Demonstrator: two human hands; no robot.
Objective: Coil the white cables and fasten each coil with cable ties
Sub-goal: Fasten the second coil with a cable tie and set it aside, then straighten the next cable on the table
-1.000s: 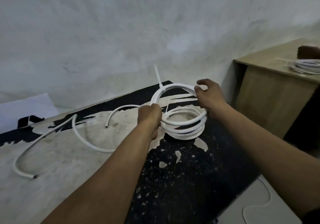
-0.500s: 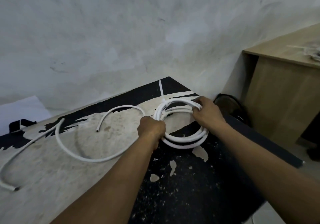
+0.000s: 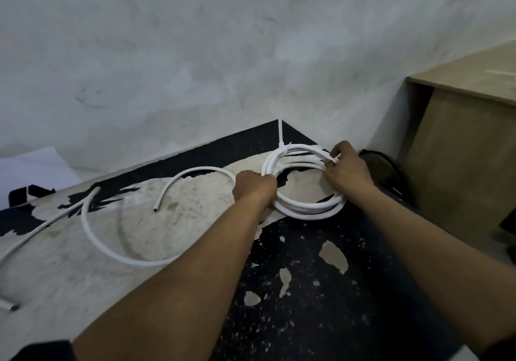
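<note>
1. Tabletop [image 3: 321,304]: black, its surface worn through to pale patches. It carries all of the cable in hand.
2. Loose run of white cable [image 3: 111,250]: it lies flat to the left in one wide open loop. One cut end is seen at the near left edge. This length is judged not yet wound.
3. Short free end [image 3: 178,175]: it arcs out from the coil to the left and rests on the tabletop.
4. Left hand [image 3: 255,189]: it is clenched round the left side of the coil, and the turns are gathered in the fist.
5. Coil [image 3: 307,212]: several turns are stacked, lying on the tabletop between the two hands. The winding is judged partly done.
6. Right hand [image 3: 347,169]: the far right turns of the coil are pinched between its fingers and thumb.
7. Cable tie [image 3: 280,137]: one is fastened on the far left of the coil, its tail standing upright and untrimmed. More ties are judged still to be fitted.
8. Dark round object [image 3: 386,170]: it is set just beyond the right hand. It cannot be told whether it is a container, and no contents are visible.
9. Wooden tabletop [image 3: 460,73]: far right, with pale white strips [image 3: 502,75] on it, possibly spare ties.
</note>
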